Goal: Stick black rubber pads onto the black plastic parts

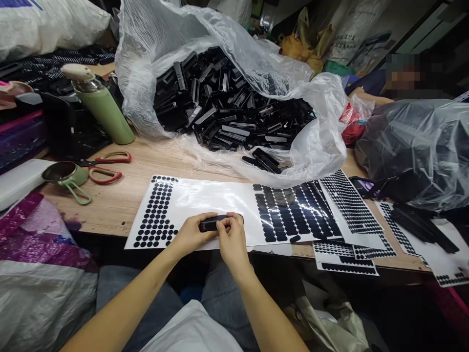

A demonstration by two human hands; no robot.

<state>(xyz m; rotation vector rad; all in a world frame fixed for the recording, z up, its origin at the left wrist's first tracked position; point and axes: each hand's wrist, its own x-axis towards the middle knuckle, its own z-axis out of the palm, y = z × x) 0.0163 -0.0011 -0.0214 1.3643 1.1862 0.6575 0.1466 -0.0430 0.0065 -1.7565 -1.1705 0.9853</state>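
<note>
Between my two hands is a small black oblong plastic piece (210, 224), held just over a white sticker sheet (205, 195). My left hand (190, 233) is closed around its left end. At the other end my right hand (231, 233) is closed too, its thumb and fingertips pressed on the piece. Round black stickers (157, 210) cover the sheet's left part, and oblong black ones (271, 220) its right part; the middle is bare white backing. Beyond the sheet, a clear plastic bag (322, 151) lies open, full of similar black pieces (227, 107).
Red-handled scissors (106, 166), a green cup (68, 176) and a green bottle (102, 110) stand or lie at left. More sticker sheets (351, 205) overlap at right, near a bulging bag (417, 151). Another person's arm (370, 98) shows at the back right.
</note>
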